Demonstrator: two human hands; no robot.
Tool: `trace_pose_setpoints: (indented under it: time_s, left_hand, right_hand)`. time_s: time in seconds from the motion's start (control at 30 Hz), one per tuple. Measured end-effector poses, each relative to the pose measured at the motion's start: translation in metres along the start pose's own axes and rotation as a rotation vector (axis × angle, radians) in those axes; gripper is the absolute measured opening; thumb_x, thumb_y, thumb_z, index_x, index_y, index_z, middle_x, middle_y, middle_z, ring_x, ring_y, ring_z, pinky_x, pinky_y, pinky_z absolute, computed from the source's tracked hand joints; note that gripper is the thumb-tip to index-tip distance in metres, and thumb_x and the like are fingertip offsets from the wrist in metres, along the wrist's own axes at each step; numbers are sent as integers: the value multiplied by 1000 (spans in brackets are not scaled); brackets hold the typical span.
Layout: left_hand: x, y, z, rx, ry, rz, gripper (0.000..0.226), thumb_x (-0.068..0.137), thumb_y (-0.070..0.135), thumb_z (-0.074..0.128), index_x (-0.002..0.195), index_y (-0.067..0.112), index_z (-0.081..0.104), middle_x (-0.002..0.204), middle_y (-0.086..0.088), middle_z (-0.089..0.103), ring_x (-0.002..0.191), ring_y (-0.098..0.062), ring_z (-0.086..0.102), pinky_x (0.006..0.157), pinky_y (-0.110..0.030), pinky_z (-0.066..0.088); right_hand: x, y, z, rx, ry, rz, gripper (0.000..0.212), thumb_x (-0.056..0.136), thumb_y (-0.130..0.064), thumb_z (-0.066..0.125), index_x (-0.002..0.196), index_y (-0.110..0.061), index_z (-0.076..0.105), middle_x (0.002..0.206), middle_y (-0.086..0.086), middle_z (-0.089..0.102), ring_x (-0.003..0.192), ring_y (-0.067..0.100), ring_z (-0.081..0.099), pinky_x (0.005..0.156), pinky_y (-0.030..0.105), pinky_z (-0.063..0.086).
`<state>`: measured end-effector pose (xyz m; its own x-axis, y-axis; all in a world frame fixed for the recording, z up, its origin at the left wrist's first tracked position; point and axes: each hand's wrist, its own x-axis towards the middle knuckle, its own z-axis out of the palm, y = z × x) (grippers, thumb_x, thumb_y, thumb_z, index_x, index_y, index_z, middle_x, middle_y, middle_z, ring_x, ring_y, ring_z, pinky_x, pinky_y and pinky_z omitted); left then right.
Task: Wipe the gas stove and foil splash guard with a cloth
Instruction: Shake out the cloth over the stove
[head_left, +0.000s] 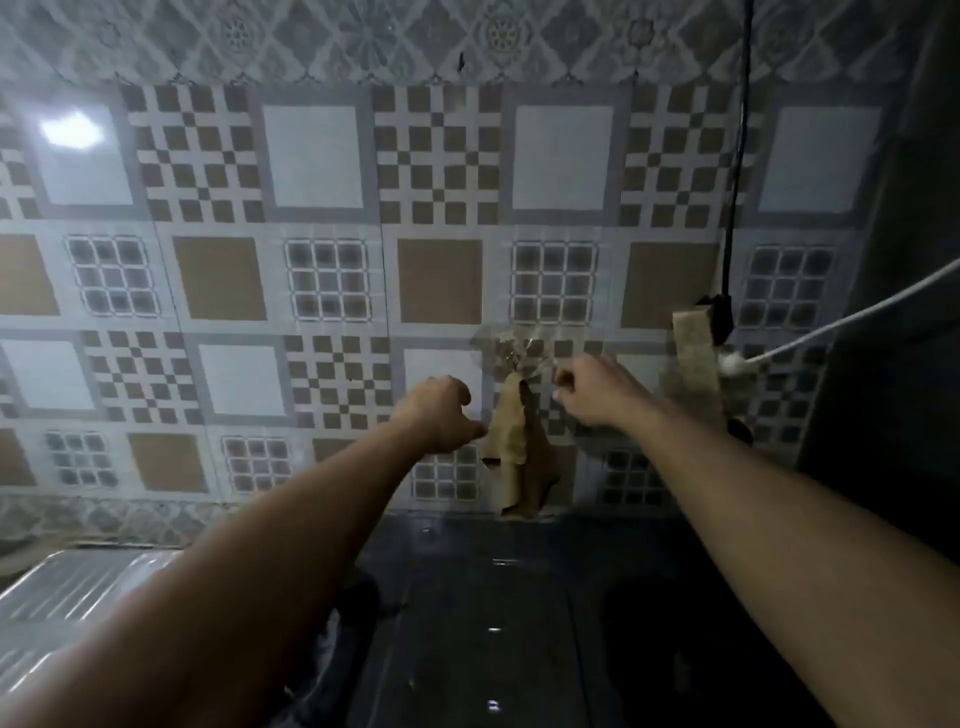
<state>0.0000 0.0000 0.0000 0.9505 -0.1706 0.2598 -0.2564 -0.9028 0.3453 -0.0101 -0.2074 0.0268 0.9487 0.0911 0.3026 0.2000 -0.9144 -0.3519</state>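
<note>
A tan cloth (514, 447) hangs on the tiled wall from a clear plastic hook (511, 345), its lower end reaching the dark stove top (493, 613). My left hand (441, 415) is at the cloth's left edge with fingers curled, thumb and forefinger pinching the fabric. My right hand (592, 389) is blurred, its fingers curled just right of the hook, with nothing visible in it. A shiny ribbed foil surface (78, 597) lies at the lower left.
A second tan pad (693, 353) hangs on the wall to the right beside a black cable (737, 156) and a white cable (841, 319). A dark vertical surface (904, 260) closes off the right side.
</note>
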Motion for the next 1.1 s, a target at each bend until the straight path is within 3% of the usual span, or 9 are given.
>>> trace_pose_setpoints:
  time_s: [0.13, 0.27, 0.4, 0.53, 0.63, 0.73, 0.9, 1.0, 1.1]
  left_hand:
    - [20, 7, 35, -114, -34, -81, 51, 83, 39, 68, 124, 11, 58, 115, -8, 65, 100, -21, 62, 86, -36, 54]
    - [38, 11, 67, -262, -36, -133, 26, 88, 25, 64, 111, 13, 60, 103, -5, 66, 87, -18, 64, 78, -34, 57]
    - [52, 11, 87, -394, -14, -205, 28, 88, 17, 63, 114, 12, 55, 105, -9, 65, 95, -24, 65, 84, -42, 57]
    - [60, 10, 93, -438, 66, -235, 13, 88, 10, 62, 101, 10, 64, 98, -6, 67, 86, -15, 63, 74, -29, 55]
    - [60, 6, 82, -431, 57, -232, 12, 89, 11, 60, 95, 11, 70, 91, -4, 70, 80, -13, 67, 70, -29, 58]
    - [54, -1, 55, -461, 66, -237, 16, 90, 13, 56, 92, 10, 72, 87, -6, 70, 77, -17, 67, 64, -29, 57]
    - [38, 1, 5, -531, 56, -143, 26, 94, 6, 42, 78, 14, 62, 79, -5, 59, 73, -17, 55, 59, -26, 43]
    - [24, 4, -18, -599, 70, -104, 29, 96, 7, 38, 74, 16, 55, 76, -4, 51, 72, -16, 48, 63, -28, 39]
    - [5, 5, -37, -673, 49, -98, 29, 97, 12, 39, 75, 17, 56, 82, -6, 55, 80, -18, 51, 73, -33, 42]
  right_hand:
    - [16, 19, 31, 34, -63, 45, 18, 92, -22, 62, 107, -16, 69, 107, 6, 66, 97, 21, 59, 87, 39, 51]
    - [30, 33, 64, 174, -87, 84, 20, 91, -22, 63, 110, -15, 66, 106, 4, 63, 96, 19, 60, 86, 38, 53]
    - [37, 44, 92, 194, -70, 108, 3, 89, -25, 65, 92, -25, 66, 93, 0, 65, 87, 17, 62, 82, 43, 55]
    - [44, 49, 95, 189, -19, 111, 12, 91, -23, 60, 85, -24, 69, 88, 1, 65, 87, 20, 62, 82, 44, 53]
    - [43, 48, 81, 215, 43, 132, 19, 97, -23, 50, 87, -21, 66, 85, 2, 62, 81, 20, 60, 71, 36, 49]
    - [40, 45, 61, 256, 156, 124, 20, 97, -22, 47, 87, -19, 64, 88, 3, 61, 83, 23, 56, 73, 35, 45]
    - [29, 25, 30, 462, 130, 42, 22, 96, -12, 47, 87, 4, 60, 82, 12, 58, 79, 26, 53, 67, 33, 37]
    - [16, 11, 18, 648, 151, 45, 19, 90, -7, 46, 86, 2, 62, 80, 11, 59, 78, 22, 53, 70, 34, 39]
    - [-1, -2, 8, 923, 130, 117, 18, 81, -9, 48, 71, -7, 63, 77, 8, 57, 78, 22, 52, 73, 35, 39]
